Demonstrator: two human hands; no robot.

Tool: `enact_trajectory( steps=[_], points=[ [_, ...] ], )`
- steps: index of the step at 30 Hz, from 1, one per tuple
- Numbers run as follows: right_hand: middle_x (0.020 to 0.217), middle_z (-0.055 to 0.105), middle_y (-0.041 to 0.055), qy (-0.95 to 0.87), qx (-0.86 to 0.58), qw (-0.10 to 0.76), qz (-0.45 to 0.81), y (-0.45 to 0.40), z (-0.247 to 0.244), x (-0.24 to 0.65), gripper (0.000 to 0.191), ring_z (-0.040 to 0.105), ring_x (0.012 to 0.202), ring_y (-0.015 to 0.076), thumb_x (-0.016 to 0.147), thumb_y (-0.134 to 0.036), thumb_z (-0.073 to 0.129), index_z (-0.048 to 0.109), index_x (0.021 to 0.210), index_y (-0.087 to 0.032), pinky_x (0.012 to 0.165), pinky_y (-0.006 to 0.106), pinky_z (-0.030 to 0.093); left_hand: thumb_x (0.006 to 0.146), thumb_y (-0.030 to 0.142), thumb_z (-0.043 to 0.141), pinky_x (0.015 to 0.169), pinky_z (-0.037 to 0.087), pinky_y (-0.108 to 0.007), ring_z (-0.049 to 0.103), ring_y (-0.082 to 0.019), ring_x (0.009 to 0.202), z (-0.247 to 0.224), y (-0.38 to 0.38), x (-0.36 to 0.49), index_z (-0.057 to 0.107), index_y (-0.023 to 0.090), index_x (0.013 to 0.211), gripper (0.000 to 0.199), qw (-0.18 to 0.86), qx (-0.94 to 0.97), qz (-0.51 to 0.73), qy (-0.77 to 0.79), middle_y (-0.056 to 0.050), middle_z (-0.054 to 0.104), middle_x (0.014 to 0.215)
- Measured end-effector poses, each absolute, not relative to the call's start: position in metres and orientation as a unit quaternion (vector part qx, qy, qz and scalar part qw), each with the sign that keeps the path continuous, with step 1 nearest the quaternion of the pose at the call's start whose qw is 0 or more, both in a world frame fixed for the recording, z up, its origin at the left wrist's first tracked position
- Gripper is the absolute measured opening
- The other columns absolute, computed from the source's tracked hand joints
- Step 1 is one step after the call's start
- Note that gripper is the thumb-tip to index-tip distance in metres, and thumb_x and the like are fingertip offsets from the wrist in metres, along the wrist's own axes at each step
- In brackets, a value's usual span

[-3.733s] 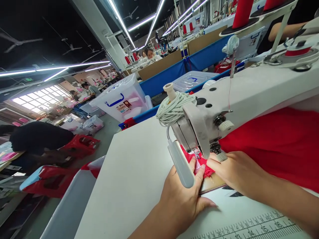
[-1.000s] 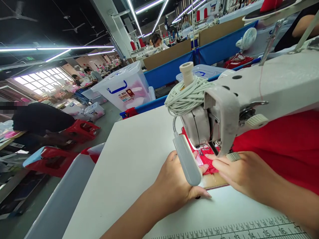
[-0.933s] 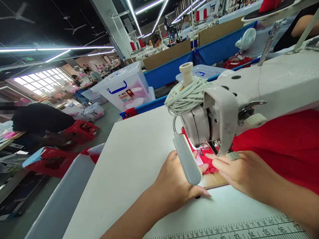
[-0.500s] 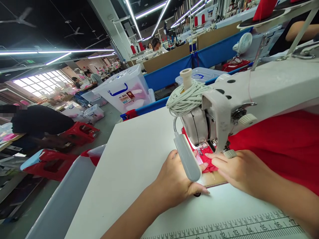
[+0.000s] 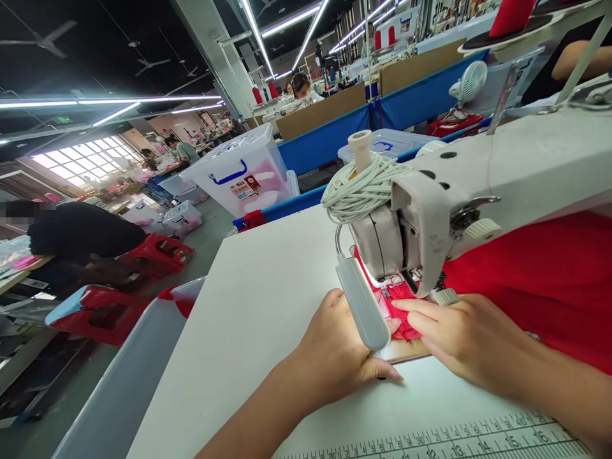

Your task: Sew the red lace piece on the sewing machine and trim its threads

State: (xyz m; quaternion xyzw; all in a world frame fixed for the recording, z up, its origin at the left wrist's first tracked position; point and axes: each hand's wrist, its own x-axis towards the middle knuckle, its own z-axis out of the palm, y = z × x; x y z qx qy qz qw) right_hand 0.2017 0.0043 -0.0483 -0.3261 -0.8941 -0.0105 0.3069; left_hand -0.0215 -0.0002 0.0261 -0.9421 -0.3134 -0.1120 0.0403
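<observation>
Red lace-like fabric (image 5: pixel 406 326) lies under the presser foot of a white sewing machine (image 5: pixel 430 185). My left hand (image 5: pixel 329 350) rests flat at the left of the fabric, thumb spread toward me. A grey lamp head (image 5: pixel 364 306) covers some of its fingers, and one fingertip shows on the fabric's near edge. From the right, my right hand (image 5: pixel 459 331) reaches in with its fingers stretched out, their tips lying on the fabric close to the foot. The needle itself is hard to make out.
A large red cloth (image 5: pixel 535 280) is spread behind my right arm. Printed ruler markings (image 5: pixel 459 440) run along the table's near edge. Beyond the white table (image 5: pixel 229 319) stand a clear plastic box (image 5: pixel 239 172) and a small fan (image 5: pixel 471 83). Other people work farther off.
My right hand has shifted slightly toward me, its fingertips a little lower on the fabric. My left hand stays almost in place. The whole view has moved slightly.
</observation>
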Motion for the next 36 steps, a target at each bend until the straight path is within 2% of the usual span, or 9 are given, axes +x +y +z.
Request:
enact_trajectory(
  steps=[2, 4, 6, 10, 15, 18, 23, 28, 36],
  points=[
    [0.077, 0.064, 0.0040, -0.898, -0.326, 0.296, -0.010, 0.003, -0.045, 0.203, 0.027, 0.042, 0.046, 0.0135, 0.082, 0.001, 0.038, 0.057, 0.076, -0.017, 0.048, 0.034, 0.017, 0.093, 0.069, 0.030, 0.071, 0.041, -0.035, 0.054, -0.021, 0.081, 0.026, -0.001, -0.022, 0.071, 0.024, 0.104, 0.062, 0.024, -0.942, -0.102, -0.319, -0.005, 0.070, 0.097],
    [0.071, 0.062, 0.0028, -0.898, -0.331, 0.290, -0.004, 0.002, -0.042, 0.203, 0.026, 0.044, 0.045, 0.0152, 0.082, -0.001, 0.038, 0.056, 0.074, -0.018, 0.047, 0.035, 0.017, 0.093, 0.069, 0.030, 0.072, 0.041, -0.035, 0.054, -0.020, 0.082, 0.025, -0.001, -0.021, 0.071, 0.024, 0.107, 0.062, 0.011, -0.942, -0.099, -0.321, -0.004, 0.069, 0.094],
    [0.065, 0.058, 0.0017, -0.901, -0.328, 0.284, -0.003, 0.000, -0.041, 0.204, 0.026, 0.046, 0.046, 0.0171, 0.082, -0.001, 0.038, 0.055, 0.072, -0.019, 0.047, 0.035, 0.018, 0.094, 0.067, 0.029, 0.074, 0.041, -0.034, 0.054, -0.020, 0.083, 0.025, -0.002, -0.021, 0.070, 0.025, 0.109, 0.061, 0.019, -0.943, -0.107, -0.314, -0.003, 0.068, 0.093],
    [0.068, 0.061, 0.0028, -0.903, -0.324, 0.282, -0.017, -0.001, -0.043, 0.204, 0.027, 0.048, 0.045, 0.0165, 0.083, -0.002, 0.038, 0.054, 0.070, -0.019, 0.046, 0.035, 0.019, 0.095, 0.066, 0.023, 0.081, 0.041, -0.035, 0.054, -0.020, 0.089, 0.023, 0.000, -0.022, 0.069, 0.026, 0.112, 0.063, 0.039, -0.945, -0.098, -0.311, -0.004, 0.066, 0.092],
    [0.066, 0.062, 0.0026, -0.894, -0.344, 0.288, -0.021, 0.002, -0.053, 0.201, 0.026, 0.045, 0.043, 0.0158, 0.083, -0.002, 0.036, 0.055, 0.074, -0.019, 0.046, 0.035, 0.016, 0.093, 0.071, 0.022, 0.080, 0.041, -0.037, 0.052, -0.020, 0.086, 0.021, 0.004, -0.024, 0.071, 0.023, 0.092, 0.069, -0.037, -0.935, -0.068, -0.345, -0.004, 0.064, 0.085],
    [0.061, 0.059, 0.0020, -0.882, -0.367, 0.293, -0.030, 0.003, -0.054, 0.200, 0.027, 0.044, 0.042, 0.0175, 0.081, -0.003, 0.035, 0.053, 0.070, -0.020, 0.047, 0.035, 0.014, 0.093, 0.070, 0.026, 0.079, 0.041, -0.037, 0.053, -0.020, 0.084, 0.021, 0.005, -0.022, 0.072, 0.023, 0.099, 0.066, -0.029, -0.934, -0.088, -0.346, -0.003, 0.065, 0.084],
    [0.075, 0.067, 0.0034, -0.898, -0.339, 0.281, -0.010, 0.003, -0.047, 0.201, 0.027, 0.048, 0.044, 0.0153, 0.079, 0.000, 0.038, 0.059, 0.075, -0.018, 0.044, 0.034, 0.019, 0.093, 0.069, 0.029, 0.083, 0.041, -0.035, 0.056, -0.021, 0.092, 0.023, -0.001, -0.020, 0.069, 0.027, 0.116, 0.062, 0.053, -0.935, -0.117, -0.331, -0.004, 0.069, 0.095],
    [0.063, 0.060, 0.0010, -0.890, -0.357, 0.284, -0.004, 0.003, -0.044, 0.200, 0.025, 0.046, 0.041, 0.0158, 0.078, 0.000, 0.039, 0.053, 0.071, -0.019, 0.043, 0.033, 0.018, 0.090, 0.071, 0.035, 0.085, 0.044, -0.037, 0.058, -0.021, 0.093, 0.021, -0.002, -0.022, 0.066, 0.027, 0.123, 0.063, 0.043, -0.933, -0.097, -0.344, -0.004, 0.070, 0.097],
    [0.055, 0.053, -0.0006, -0.882, -0.371, 0.284, -0.056, 0.005, -0.042, 0.197, 0.025, 0.044, 0.038, 0.0168, 0.075, 0.001, 0.037, 0.050, 0.071, -0.020, 0.043, 0.033, 0.015, 0.092, 0.071, 0.030, 0.084, 0.044, -0.041, 0.057, -0.024, 0.093, 0.021, 0.005, -0.022, 0.070, 0.023, 0.110, 0.065, -0.022, -0.932, -0.096, -0.349, -0.004, 0.069, 0.093]
  ],
)
